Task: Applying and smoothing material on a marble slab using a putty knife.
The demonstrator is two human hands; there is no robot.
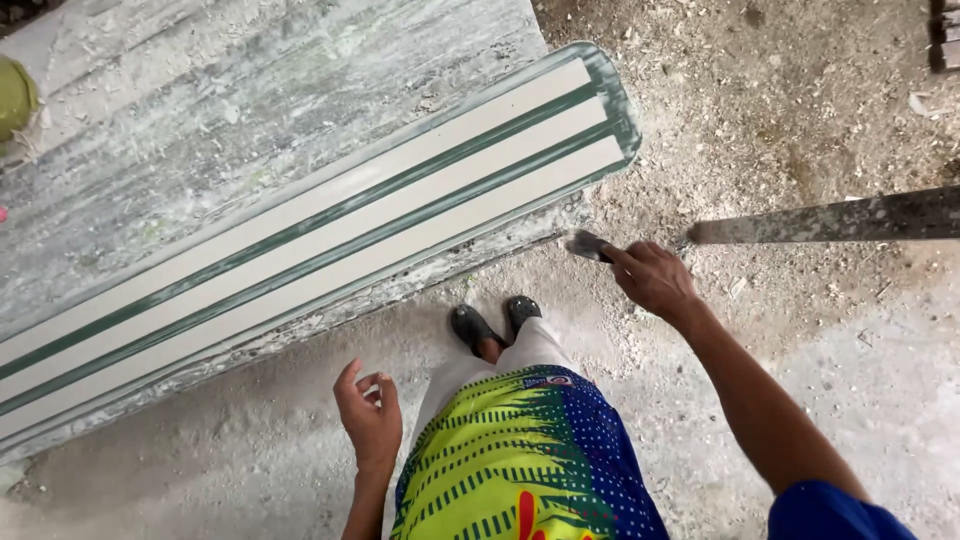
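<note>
My right hand [652,277] grips a small scraper or putty knife [587,245], its blade pointing left toward the near end of a long moulded panel [330,230]. The panel is cream with green grooves and lies diagonally on a dusty slab [200,110]. My left hand [368,415] hangs free beside my leg, fingers loosely curled and holding nothing. My feet in dark shoes [495,322] stand just below the panel's edge.
A long grey bar [820,222] reaches in from the right at hand height. The ground [780,120] is covered in white dust and debris. A green round object [15,95] sits at the far left edge.
</note>
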